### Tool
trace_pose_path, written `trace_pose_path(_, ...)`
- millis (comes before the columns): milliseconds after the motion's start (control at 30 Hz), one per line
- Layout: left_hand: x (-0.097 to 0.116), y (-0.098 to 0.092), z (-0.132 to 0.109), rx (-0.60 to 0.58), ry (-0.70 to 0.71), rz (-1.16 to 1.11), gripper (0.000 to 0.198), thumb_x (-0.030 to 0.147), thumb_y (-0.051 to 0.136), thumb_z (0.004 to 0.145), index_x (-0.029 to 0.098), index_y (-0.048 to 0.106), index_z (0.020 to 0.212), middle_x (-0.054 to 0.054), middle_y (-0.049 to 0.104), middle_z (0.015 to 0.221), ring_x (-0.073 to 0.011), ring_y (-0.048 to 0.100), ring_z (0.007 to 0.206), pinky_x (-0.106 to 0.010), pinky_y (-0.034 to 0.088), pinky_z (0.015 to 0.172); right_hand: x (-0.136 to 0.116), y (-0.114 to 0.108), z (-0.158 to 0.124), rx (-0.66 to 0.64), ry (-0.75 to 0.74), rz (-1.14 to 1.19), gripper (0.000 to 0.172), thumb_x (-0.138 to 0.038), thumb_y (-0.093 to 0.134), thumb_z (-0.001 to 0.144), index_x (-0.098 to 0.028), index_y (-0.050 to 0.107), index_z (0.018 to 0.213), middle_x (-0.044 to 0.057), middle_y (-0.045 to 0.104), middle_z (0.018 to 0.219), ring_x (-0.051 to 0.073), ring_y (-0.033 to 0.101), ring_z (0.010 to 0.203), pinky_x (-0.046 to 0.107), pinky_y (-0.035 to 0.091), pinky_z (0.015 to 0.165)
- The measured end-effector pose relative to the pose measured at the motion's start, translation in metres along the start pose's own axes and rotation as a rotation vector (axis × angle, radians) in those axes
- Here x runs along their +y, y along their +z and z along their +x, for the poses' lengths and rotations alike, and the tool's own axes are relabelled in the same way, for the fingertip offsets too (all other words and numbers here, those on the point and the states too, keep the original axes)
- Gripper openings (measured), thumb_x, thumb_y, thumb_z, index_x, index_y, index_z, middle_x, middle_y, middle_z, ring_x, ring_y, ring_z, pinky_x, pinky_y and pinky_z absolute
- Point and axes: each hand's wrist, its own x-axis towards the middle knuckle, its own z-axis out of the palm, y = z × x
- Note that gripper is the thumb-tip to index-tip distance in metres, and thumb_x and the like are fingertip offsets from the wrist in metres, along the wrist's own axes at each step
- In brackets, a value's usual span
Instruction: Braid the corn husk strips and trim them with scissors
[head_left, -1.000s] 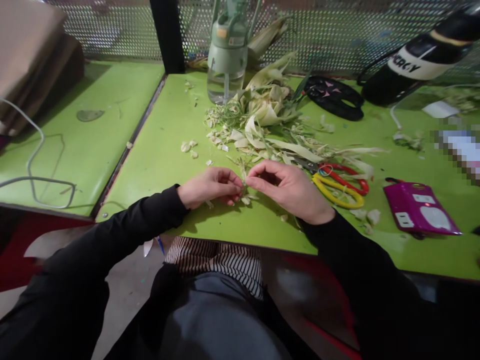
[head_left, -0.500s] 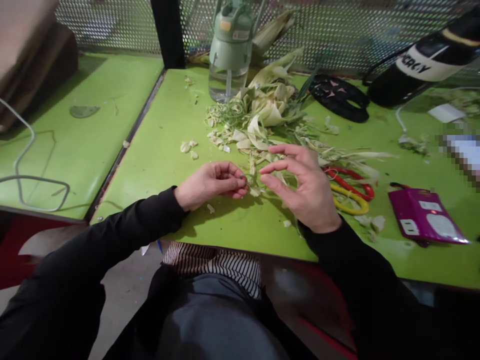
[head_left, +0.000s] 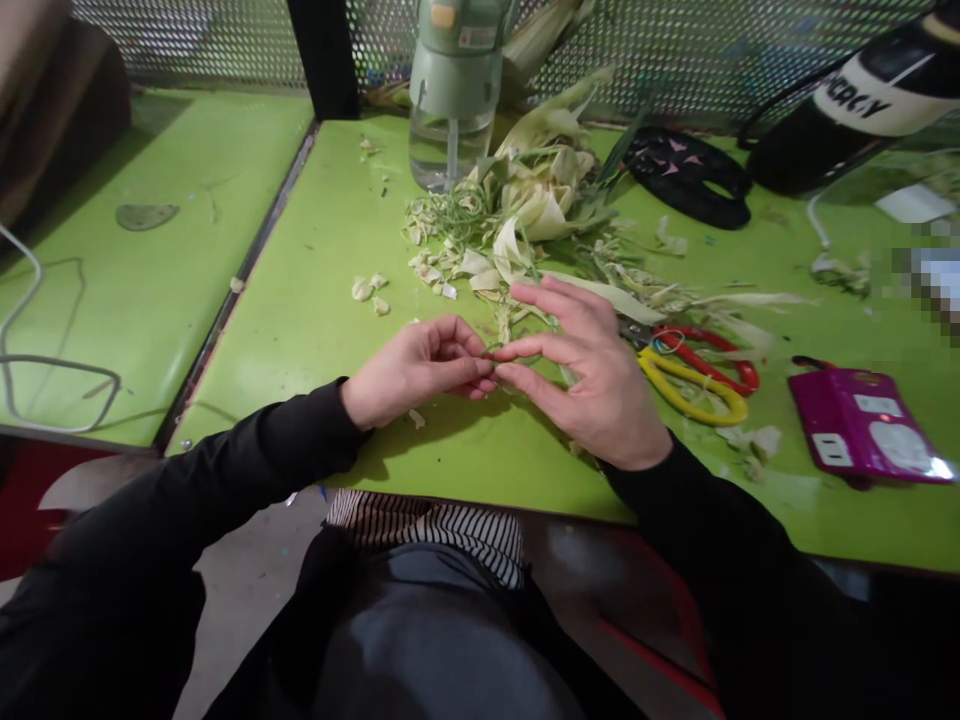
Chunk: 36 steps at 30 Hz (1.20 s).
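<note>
Both my hands rest on the green table [head_left: 315, 310] near its front edge. My left hand [head_left: 416, 372] is closed in a pinch on a thin pale-green leaf strip [head_left: 501, 325]. My right hand [head_left: 589, 375] meets it fingertip to fingertip, thumb and forefinger pinching the same strip while the other fingers are spread. A heap of pale husk leaves and cut scraps [head_left: 532, 215] lies just beyond my hands. Red and yellow scissors [head_left: 694, 375] lie to the right of my right hand.
A pale-green water bottle [head_left: 452, 90] stands at the back by the mesh wall. A black cutout piece [head_left: 686, 175], a black bottle [head_left: 862, 105] and a magenta device [head_left: 866, 435] lie on the right. A second green table with a grey cable [head_left: 45, 365] is on the left.
My right hand let go and opened half a second ago, then closed in again onto the strip at my left fingertips. My left hand stayed almost still.
</note>
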Motion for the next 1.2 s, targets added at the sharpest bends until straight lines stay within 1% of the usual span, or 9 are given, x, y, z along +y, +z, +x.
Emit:
trace_pose_path(100, 0.0, 0.001, 0.001, 0.003, 0.017, 0.021, 0.016, 0.006, 0.07, 0.083, 0.011, 0.055, 0.082, -0.002, 0.072, 0.071, -0.0082, 0.071, 0.069, -0.02, 0.058, 0.071, -0.001, 0.003, 0.0, -0.008, 0.001, 0.011, 0.007, -0.026, 0.067, 0.088, -0.022, 0.068, 0.082, 0.009, 0.062, 0.139, 0.033, 0.048, 0.137, 0.058, 0.041, 0.112)
trace_pose_path(300, -0.002, -0.002, 0.001, -0.039, 0.009, -0.051, 0.02, 0.008, 0.075, 0.08, 0.01, 0.056, 0.082, -0.002, 0.074, 0.075, -0.0094, 0.072, 0.072, -0.021, 0.059, 0.073, -0.001, 0.008, -0.003, -0.029, 0.051, 0.103, 0.006, -0.025, 0.057, 0.094, -0.023, 0.06, 0.089, 0.011, 0.062, 0.139, 0.03, 0.049, 0.136, 0.057, 0.042, 0.111)
trace_pose_path(433, -0.003, -0.005, 0.002, -0.08, -0.028, -0.087, 0.021, 0.009, 0.076, 0.079, 0.01, 0.056, 0.082, -0.003, 0.074, 0.074, -0.0087, 0.071, 0.067, -0.021, 0.058, 0.07, 0.0, 0.011, -0.004, 0.001, 0.033, 0.092, 0.008, -0.027, 0.054, 0.096, -0.023, 0.059, 0.092, 0.011, 0.063, 0.136, 0.029, 0.052, 0.134, 0.054, 0.043, 0.11)
trace_pose_path(600, -0.005, -0.005, 0.004, -0.065, -0.074, -0.177, 0.019, 0.008, 0.076, 0.079, 0.01, 0.057, 0.081, -0.002, 0.072, 0.072, -0.0085, 0.071, 0.067, -0.019, 0.057, 0.069, -0.001, 0.012, -0.004, 0.103, -0.215, -0.111, 0.004, -0.027, 0.061, 0.094, -0.023, 0.061, 0.094, 0.008, 0.067, 0.131, 0.028, 0.054, 0.129, 0.049, 0.046, 0.107)
trace_pose_path(733, -0.004, -0.007, 0.004, -0.037, -0.145, -0.235, 0.017, 0.008, 0.076, 0.078, 0.011, 0.059, 0.08, -0.001, 0.071, 0.071, -0.0077, 0.07, 0.067, -0.019, 0.058, 0.072, -0.004, 0.01, -0.002, 0.2, -0.446, -0.332, 0.009, -0.024, 0.07, 0.089, -0.023, 0.064, 0.096, 0.005, 0.074, 0.118, 0.022, 0.06, 0.118, 0.044, 0.045, 0.108)
trace_pose_path(833, -0.003, -0.007, 0.004, -0.039, -0.14, -0.25, 0.016, 0.006, 0.075, 0.078, 0.01, 0.059, 0.08, 0.0, 0.07, 0.071, -0.0071, 0.069, 0.066, -0.021, 0.058, 0.073, -0.005, 0.007, -0.001, 0.258, -0.536, -0.411, 0.015, -0.017, 0.074, 0.084, -0.024, 0.066, 0.095, 0.003, 0.078, 0.106, 0.021, 0.064, 0.109, 0.042, 0.045, 0.105)
trace_pose_path(933, -0.001, -0.007, 0.004, -0.036, -0.102, -0.229, 0.016, 0.004, 0.074, 0.077, 0.01, 0.059, 0.081, 0.0, 0.069, 0.071, -0.0075, 0.068, 0.066, -0.022, 0.057, 0.073, -0.004, 0.003, -0.001, 0.215, -0.479, -0.33, 0.016, -0.02, 0.075, 0.082, -0.026, 0.067, 0.095, 0.003, 0.078, 0.107, 0.025, 0.065, 0.109, 0.047, 0.047, 0.103)
trace_pose_path(1100, 0.001, -0.005, 0.003, 0.003, -0.027, -0.171, 0.023, 0.005, 0.072, 0.079, 0.013, 0.054, 0.09, 0.001, 0.069, 0.071, -0.009, 0.069, 0.066, -0.023, 0.055, 0.07, -0.005, 0.002, -0.001, 0.12, -0.061, -0.025, 0.008, -0.023, 0.066, 0.087, -0.029, 0.068, 0.093, 0.006, 0.071, 0.122, 0.032, 0.062, 0.119, 0.058, 0.05, 0.1)
trace_pose_path(1200, 0.001, -0.003, 0.003, 0.03, 0.026, -0.134, 0.029, 0.007, 0.073, 0.079, 0.015, 0.049, 0.094, 0.002, 0.068, 0.071, -0.0092, 0.068, 0.067, -0.02, 0.051, 0.062, -0.006, 0.005, -0.001, 0.069, 0.032, 0.021, 0.003, -0.025, 0.067, 0.087, -0.027, 0.068, 0.089, 0.006, 0.069, 0.126, 0.033, 0.059, 0.124, 0.062, 0.047, 0.103)
